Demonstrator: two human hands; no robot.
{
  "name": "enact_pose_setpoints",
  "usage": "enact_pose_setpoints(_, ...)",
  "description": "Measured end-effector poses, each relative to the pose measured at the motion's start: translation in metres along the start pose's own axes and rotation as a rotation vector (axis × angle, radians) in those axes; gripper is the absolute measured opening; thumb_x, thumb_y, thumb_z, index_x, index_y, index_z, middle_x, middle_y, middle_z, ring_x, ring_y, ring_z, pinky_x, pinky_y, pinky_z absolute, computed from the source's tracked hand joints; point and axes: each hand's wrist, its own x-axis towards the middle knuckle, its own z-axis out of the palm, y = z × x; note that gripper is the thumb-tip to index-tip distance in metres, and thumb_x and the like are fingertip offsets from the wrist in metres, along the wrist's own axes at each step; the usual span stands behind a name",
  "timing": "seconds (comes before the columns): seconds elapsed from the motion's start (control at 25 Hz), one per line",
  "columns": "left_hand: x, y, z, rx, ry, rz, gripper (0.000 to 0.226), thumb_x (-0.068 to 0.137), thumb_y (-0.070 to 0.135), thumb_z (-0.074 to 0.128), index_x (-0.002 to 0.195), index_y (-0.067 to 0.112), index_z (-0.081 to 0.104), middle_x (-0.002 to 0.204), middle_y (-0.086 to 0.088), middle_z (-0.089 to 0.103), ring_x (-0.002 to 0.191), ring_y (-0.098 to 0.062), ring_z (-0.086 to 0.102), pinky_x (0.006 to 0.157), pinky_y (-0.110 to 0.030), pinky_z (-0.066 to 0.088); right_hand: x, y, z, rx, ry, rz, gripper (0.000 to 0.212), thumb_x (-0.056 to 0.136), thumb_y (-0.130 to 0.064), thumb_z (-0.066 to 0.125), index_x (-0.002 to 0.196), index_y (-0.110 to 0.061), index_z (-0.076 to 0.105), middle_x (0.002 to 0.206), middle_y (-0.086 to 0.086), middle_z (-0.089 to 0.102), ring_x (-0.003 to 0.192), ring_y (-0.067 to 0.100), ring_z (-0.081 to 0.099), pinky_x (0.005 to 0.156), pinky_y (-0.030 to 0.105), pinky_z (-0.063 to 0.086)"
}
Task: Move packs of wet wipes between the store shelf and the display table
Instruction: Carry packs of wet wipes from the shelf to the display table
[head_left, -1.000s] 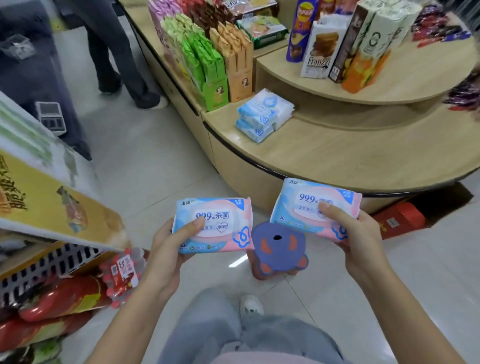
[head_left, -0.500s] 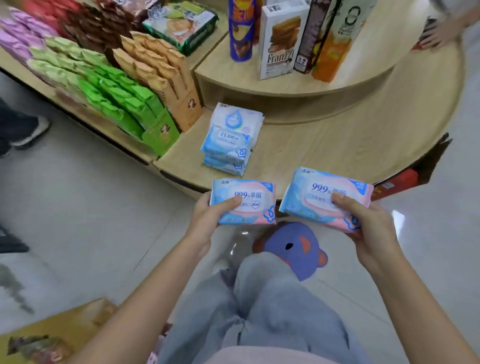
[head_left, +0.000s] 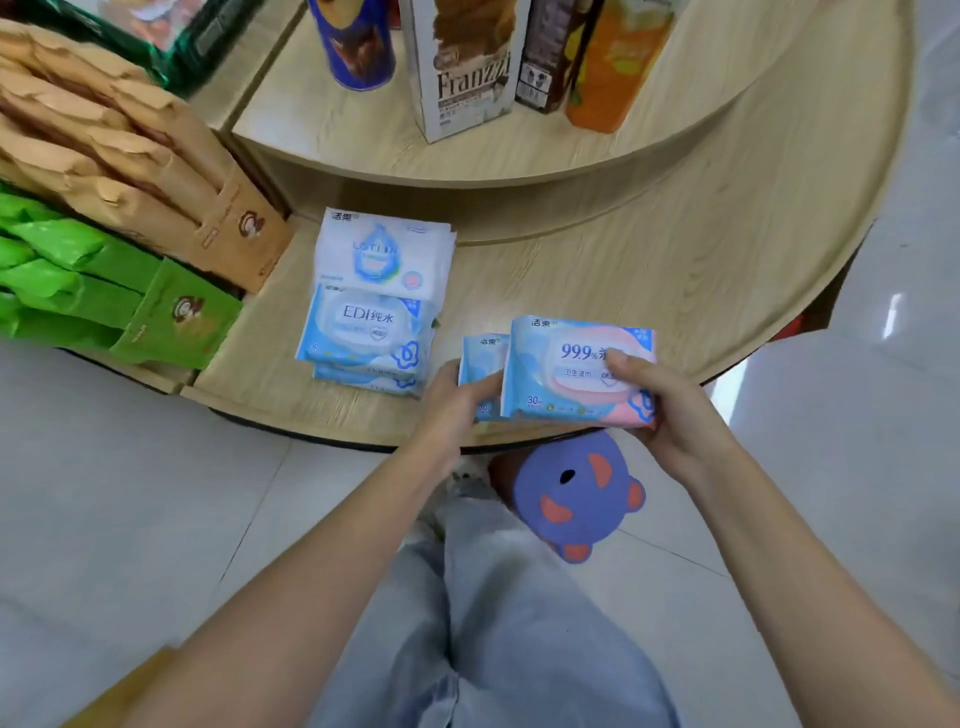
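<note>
My right hand (head_left: 670, 415) grips a blue-and-pink wet wipes pack (head_left: 566, 371) marked 99.9%, held over the front edge of the wooden display table (head_left: 675, 280). My left hand (head_left: 452, 402) grips a second such pack (head_left: 480, 358), mostly hidden behind the first one. To the left on the table lies a stack of blue wipes packs (head_left: 366, 332) marked EDI, with a white wipes pack (head_left: 384, 252) behind it.
Green snack bags (head_left: 104, 291) and brown snack bags (head_left: 140, 171) stand in rows at the table's left. Boxes and a blue can (head_left: 358, 41) stand on the raised upper tier (head_left: 519, 140). A purple bear-faced object (head_left: 571, 493) sits on the floor below my hands.
I have come closer to the table. Both hands moved forward over its front edge and drew together, so the right pack now overlaps the left one.
</note>
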Motion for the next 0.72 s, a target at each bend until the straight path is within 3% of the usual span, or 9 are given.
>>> enact_pose_setpoints(0.12,0.039,0.001,0.008,0.022,0.024,0.004,0.045,0.064,0.019,0.068,0.108,0.014,0.063,0.103,-0.007,0.072,0.096,-0.024,0.068,0.076,-0.037,0.052,0.042,-0.004,-0.003,-0.065,-0.012,0.023,0.034,0.068,-0.018,0.072,0.100,-0.006,0.070,0.098,0.009,0.074,0.084,0.019,0.072,0.065,0.025,0.057)
enact_pose_setpoints(0.2,0.059,0.001,0.009,0.038,0.019,0.016,0.031,0.072,0.011,0.063,0.103,0.017,0.066,0.106,-0.012,0.071,0.095,-0.027,0.066,0.076,-0.040,0.050,0.064,-0.005,-0.006,-0.064,-0.007,0.037,0.032,0.067,-0.019,0.070,0.097,-0.007,0.071,0.095,0.008,0.075,0.082,0.018,0.072,0.065,0.024,0.057)
enact_pose_setpoints(0.32,0.074,0.002,0.010,0.069,0.004,0.028,0.023,0.084,0.007,0.058,0.102,0.019,0.066,0.106,-0.006,0.071,0.099,-0.023,0.066,0.082,-0.042,0.053,0.085,-0.001,-0.007,-0.021,-0.021,0.044,0.035,0.069,-0.014,0.072,0.102,-0.004,0.069,0.100,0.010,0.074,0.087,0.020,0.072,0.068,0.025,0.056)
enact_pose_setpoints(0.52,0.079,-0.005,0.006,0.103,0.017,-0.025,0.038,0.087,0.035,0.058,0.121,0.019,0.060,0.117,-0.001,0.068,0.110,-0.014,0.062,0.093,-0.031,0.049,0.102,0.009,-0.006,-0.022,-0.001,0.045,0.043,0.067,-0.016,0.073,0.107,0.000,0.067,0.107,0.016,0.071,0.094,0.026,0.070,0.075,0.029,0.056)
enact_pose_setpoints(0.64,0.072,-0.009,-0.001,0.102,0.119,-0.035,0.018,0.097,0.029,0.049,0.107,0.028,0.063,0.106,0.006,0.070,0.098,-0.004,0.064,0.089,-0.025,0.048,0.107,0.011,-0.010,-0.036,0.008,0.026,0.043,0.065,-0.015,0.078,0.105,-0.001,0.069,0.106,0.016,0.072,0.095,0.026,0.070,0.079,0.031,0.056)
enact_pose_setpoints(0.72,0.064,-0.010,-0.003,0.073,0.166,-0.001,0.017,0.097,0.027,0.047,0.100,0.032,0.063,0.100,0.013,0.068,0.089,0.004,0.063,0.085,-0.019,0.046,0.107,0.011,-0.013,-0.055,0.001,0.026,0.051,0.057,-0.018,0.081,0.104,0.000,0.069,0.104,0.015,0.072,0.094,0.026,0.070,0.081,0.032,0.056)
